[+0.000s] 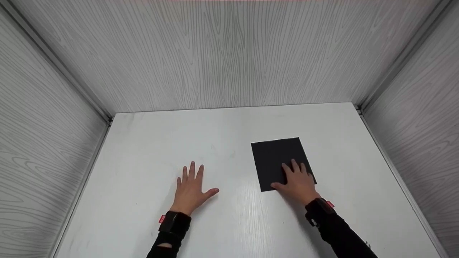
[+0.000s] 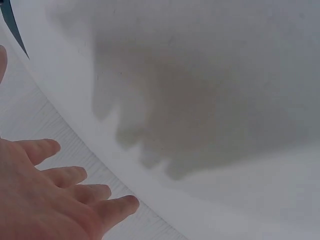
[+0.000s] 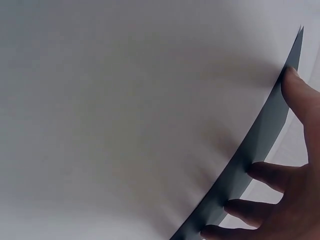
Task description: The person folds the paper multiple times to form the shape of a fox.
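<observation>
Black square sheet (image 1: 275,156) lay on the white table (image 1: 143,150), right of centre. Right hand (image 1: 299,184) was positioned over the sheet's near right portion, fingers and thumb spread apart, fingertips resting on its surface. Left hand (image 1: 189,193) was held above the table, left of the sheet and well apart from it, fingers extended and separated, thumb pointing toward the sheet. Grey wood-grain panel (image 1: 229,53) stood along the table's far edge.
</observation>
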{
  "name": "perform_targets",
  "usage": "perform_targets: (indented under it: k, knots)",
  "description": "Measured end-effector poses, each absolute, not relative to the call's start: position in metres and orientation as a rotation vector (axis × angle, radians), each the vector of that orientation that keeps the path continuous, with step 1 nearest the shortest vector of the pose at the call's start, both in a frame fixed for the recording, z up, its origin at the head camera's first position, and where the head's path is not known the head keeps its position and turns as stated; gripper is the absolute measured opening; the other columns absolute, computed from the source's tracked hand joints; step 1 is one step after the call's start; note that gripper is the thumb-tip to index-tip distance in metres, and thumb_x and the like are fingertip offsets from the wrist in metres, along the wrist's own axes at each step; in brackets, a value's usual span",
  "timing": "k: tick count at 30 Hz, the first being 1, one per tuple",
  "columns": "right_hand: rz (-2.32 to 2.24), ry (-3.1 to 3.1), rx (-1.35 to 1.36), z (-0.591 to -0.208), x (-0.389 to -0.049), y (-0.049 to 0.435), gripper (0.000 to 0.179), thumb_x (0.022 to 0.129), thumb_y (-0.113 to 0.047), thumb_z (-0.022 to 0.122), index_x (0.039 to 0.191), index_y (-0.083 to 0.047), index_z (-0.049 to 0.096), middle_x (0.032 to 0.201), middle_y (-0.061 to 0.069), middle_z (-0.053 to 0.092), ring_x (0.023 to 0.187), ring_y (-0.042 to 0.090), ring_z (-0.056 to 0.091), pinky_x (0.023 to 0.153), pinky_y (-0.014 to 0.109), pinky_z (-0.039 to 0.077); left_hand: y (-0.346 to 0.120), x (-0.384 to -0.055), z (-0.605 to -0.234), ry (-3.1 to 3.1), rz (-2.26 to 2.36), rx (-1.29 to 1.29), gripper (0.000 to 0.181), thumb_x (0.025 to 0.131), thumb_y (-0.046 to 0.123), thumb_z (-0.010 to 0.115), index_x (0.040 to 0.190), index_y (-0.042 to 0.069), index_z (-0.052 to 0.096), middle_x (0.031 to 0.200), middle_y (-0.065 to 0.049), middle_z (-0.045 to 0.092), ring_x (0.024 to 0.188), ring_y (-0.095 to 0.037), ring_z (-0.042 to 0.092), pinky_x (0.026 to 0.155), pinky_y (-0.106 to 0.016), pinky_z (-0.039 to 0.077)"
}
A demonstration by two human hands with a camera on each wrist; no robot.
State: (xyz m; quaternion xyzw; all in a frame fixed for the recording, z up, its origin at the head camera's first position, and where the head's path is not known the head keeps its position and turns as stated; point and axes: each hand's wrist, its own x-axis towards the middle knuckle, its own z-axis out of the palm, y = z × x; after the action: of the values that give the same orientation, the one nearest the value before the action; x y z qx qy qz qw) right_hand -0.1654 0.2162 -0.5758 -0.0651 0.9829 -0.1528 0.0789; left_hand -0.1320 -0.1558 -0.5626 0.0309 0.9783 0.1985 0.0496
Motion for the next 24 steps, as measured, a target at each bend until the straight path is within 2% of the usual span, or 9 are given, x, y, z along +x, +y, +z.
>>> perform_targets:
  k: [8, 16, 24]
  knots:
    - [-0.464, 2.886, -0.326, -0.576, -0.161, 0.189, 0.091, 0.09, -0.062, 0.075, 0.159, -0.011, 0.046, 0.17, 0.026, 0.032, 0.157, 0.056, 0.027, 0.118, 0.076, 0.033, -0.142, -0.133, -0.566, 3.009, 0.581, 0.202, 0.1, 0.087, 0.063, 0.078, 0.16, 0.005, 0.042, 0.173, -0.027, 0.025, 0.16, -0.054, 0.019, 0.123, -0.073, 0.029]
    - [-0.482, 2.874, -0.376, -0.578, -0.164, 0.181, 0.092, 0.088, -0.062, 0.077, 0.159, -0.013, 0.046, 0.171, 0.024, 0.032, 0.159, 0.055, 0.025, 0.12, 0.075, 0.031, -0.122, -0.136, -0.572, 2.965, 0.575, 0.287, 0.097, 0.088, 0.062, 0.077, 0.16, 0.006, 0.043, 0.173, -0.024, 0.027, 0.162, -0.051, 0.019, 0.124, -0.072, 0.027]
    - [-0.533, 2.972, -0.318, -0.583, -0.167, 0.188, 0.1, 0.088, -0.066, 0.074, 0.16, -0.005, 0.042, 0.169, 0.029, 0.032, 0.156, 0.059, 0.027, 0.119, 0.073, 0.035, -0.084, -0.158, -0.567, 2.936, 0.475, 0.402, 0.097, 0.09, 0.065, 0.073, 0.163, 0.01, 0.04, 0.175, -0.02, 0.026, 0.164, -0.046, 0.019, 0.127, -0.068, 0.027]
